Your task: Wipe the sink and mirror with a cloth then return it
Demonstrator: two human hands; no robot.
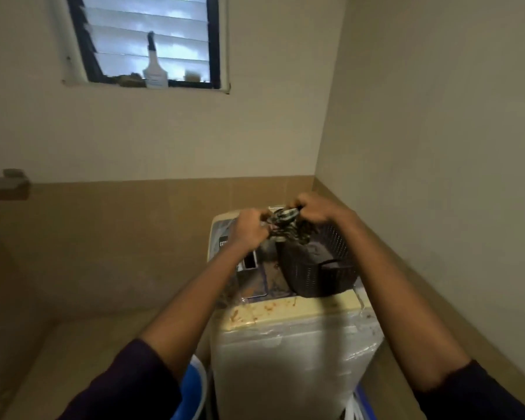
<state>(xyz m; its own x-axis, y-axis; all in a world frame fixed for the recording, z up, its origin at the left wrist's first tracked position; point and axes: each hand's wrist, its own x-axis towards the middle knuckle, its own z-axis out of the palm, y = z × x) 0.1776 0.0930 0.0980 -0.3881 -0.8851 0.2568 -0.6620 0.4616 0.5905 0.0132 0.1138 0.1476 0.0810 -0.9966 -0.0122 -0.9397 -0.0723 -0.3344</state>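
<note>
hands (249,228): 2 | cloth (282,222): 1 | basket (322,268): 1 | washing machine (291,353): 1 | bottle (154,68): 1

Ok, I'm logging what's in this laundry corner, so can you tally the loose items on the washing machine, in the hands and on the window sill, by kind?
Dark woven plastic baskets: 1, on the cream top-loading washing machine
Patterned dark-and-light cloths: 1, in the grip of the left hand and right hand
White plastic bottles with dark tops: 1, on the window sill
Total: 3
</note>
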